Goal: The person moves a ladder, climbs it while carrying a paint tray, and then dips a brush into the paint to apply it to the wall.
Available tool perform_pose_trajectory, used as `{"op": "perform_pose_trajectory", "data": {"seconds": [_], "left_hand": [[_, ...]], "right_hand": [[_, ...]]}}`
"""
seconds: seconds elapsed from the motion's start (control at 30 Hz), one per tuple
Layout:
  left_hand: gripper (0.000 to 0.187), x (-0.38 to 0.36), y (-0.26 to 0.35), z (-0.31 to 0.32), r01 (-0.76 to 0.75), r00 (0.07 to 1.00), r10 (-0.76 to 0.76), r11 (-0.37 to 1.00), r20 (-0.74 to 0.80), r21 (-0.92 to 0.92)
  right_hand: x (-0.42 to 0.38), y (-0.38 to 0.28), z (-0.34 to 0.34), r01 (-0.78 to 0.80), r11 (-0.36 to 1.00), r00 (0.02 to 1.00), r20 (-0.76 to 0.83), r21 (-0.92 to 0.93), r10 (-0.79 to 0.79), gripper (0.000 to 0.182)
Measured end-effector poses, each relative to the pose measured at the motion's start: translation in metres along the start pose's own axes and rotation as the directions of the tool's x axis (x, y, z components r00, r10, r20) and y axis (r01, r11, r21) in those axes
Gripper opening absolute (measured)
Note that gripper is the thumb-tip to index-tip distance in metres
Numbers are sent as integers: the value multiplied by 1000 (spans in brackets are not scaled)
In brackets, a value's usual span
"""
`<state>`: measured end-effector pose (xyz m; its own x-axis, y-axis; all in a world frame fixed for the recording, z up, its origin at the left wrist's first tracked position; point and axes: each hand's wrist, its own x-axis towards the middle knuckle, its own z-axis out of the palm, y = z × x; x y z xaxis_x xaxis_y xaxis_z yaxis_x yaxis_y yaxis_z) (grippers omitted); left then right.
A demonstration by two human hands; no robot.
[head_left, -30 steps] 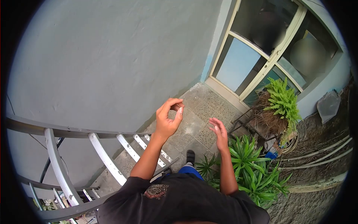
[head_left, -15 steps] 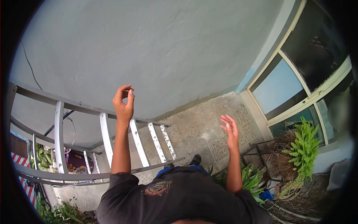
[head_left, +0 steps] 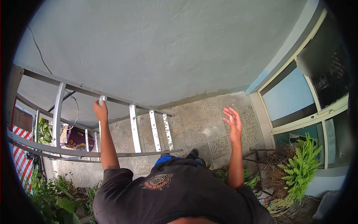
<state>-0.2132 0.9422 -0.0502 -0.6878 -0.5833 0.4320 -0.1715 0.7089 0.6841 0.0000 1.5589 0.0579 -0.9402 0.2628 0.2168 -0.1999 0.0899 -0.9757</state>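
Observation:
On the left stands a metal stepladder (head_left: 134,128) with paint-spattered rungs, close to a grey wall (head_left: 160,48). My left hand (head_left: 100,109) is at one of its rungs, near the rail on the wall side, with the fingers wrapped round the rung. My right hand (head_left: 233,121) is raised over the patterned floor, its fingers apart and slightly curved, touching nothing.
A window frame (head_left: 312,119) with glass panes runs along the right. Below it are a green fern (head_left: 302,162) and a metal stand (head_left: 257,155). Leafy plants (head_left: 65,194) grow at the lower left, beside a red-and-white striped cloth (head_left: 23,158). A cable hangs on the wall.
My left hand has moved left and down and closed on the ladder's rung. My right hand is still raised and open. The view has shifted slightly.

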Motion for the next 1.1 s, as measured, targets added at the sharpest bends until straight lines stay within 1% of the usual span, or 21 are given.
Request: {"op": "perform_pose_trajectory", "data": {"seconds": [0.07, 0.1, 0.13, 0.2, 0.23, 0.4, 0.47, 0.5, 0.57, 0.6, 0.67, 0.8, 0.87, 0.9, 0.97, 1.0, 1.03, 1.07, 1.1], "left_hand": [[53, 2, 2, 2, 88, 995, -94, 984, 34, 153], [64, 8, -7, 6, 132, 985, -151, 970, 83, 202], [64, 9, -7, 4, 131, 984, -152, 970, 94, 206], [64, 9, -3, 4, 117, 951, -194, 946, 240, 302], [65, 9, -2, 5, 94, 951, -191, 928, 243, 359], [69, 19, -8, 10, 63, 946, -184, 912, 267, 406], [74, 23, 0, 7, 94, 930, -240, 887, 278, 453], [74, 27, -4, 9, 87, 929, -235, 889, 286, 450], [78, 45, -27, 16, 79, 894, -237, 918, 379, 388], [78, 52, -37, 21, 75, 893, -235, 919, 384, 387], [80, 60, -54, 28, 113, 881, -220, 958, 420, 265], [78, 62, -57, 27, 68, 912, -180, 953, 368, 297], [65, 73, -71, 34, 118, 840, -245, 953, 483, 278], [65, 73, -55, 28, 116, 845, -239, 955, 479, 273], [50, 58, -14, 6, 241, 748, -351, 934, 563, 263], [50, 58, -20, 8, 254, 752, -358, 932, 554, 257], [46, 57, -26, 11, 232, 777, -317, 947, 543, 222], [41, 59, -33, 14, 209, 802, -279, 959, 529, 190], [46, 56, -27, 11, 212, 803, -282, 959, 526, 190]], "right_hand": [[-2, 1, -6, -3, 1000, 1000, -4, 2, 3, 45], [-4, -1, -8, -1, 1000, 1000, -10, 3, 1, 45], [-6, -3, -10, 1, 1000, 1000, -20, 1, -1, 45], [-10, -1, -18, 4, 1000, 1000, -31, 2, -4, 45], [-13, -1, -22, 19, 1000, 999, -33, 12, -18, 45], [-26, -6, -34, 12, 1000, 995, -96, 18, -10, 46], [-30, -9, -37, 12, 1000, 992, -122, 13, -10, 46], [-31, -11, -39, 14, 1000, 991, -132, 10, -12, 46], [-31, -11, -43, 15, 1000, 989, -148, 3, -14, 47], [-31, -10, -45, 16, 1000, 989, -148, 0, -16, 46], [-29, -7, -48, 15, 1000, 990, -143, -1, -15, 46], [-19, -2, -50, 0, 1000, 990, -143, -7, -1, 45], [-12, 1, -50, -6, 1000, 989, -148, -11, 4, 44], [-8, 5, -51, -21, 1000, 988, -150, -11, 19, 44], [1, 14, -49, -30, 999, 990, -141, -12, 28, 44], [6, 18, -48, -62, 998, 987, -152, -6, 60, 43], [15, 24, -45, -94, 996, 983, -159, -1, 92, 43], [25, 30, -41, -87, 996, 987, -139, -4, 85, 43], [35, 36, -36, -121, 993, 983, -137, -4, 119, 42]]}}
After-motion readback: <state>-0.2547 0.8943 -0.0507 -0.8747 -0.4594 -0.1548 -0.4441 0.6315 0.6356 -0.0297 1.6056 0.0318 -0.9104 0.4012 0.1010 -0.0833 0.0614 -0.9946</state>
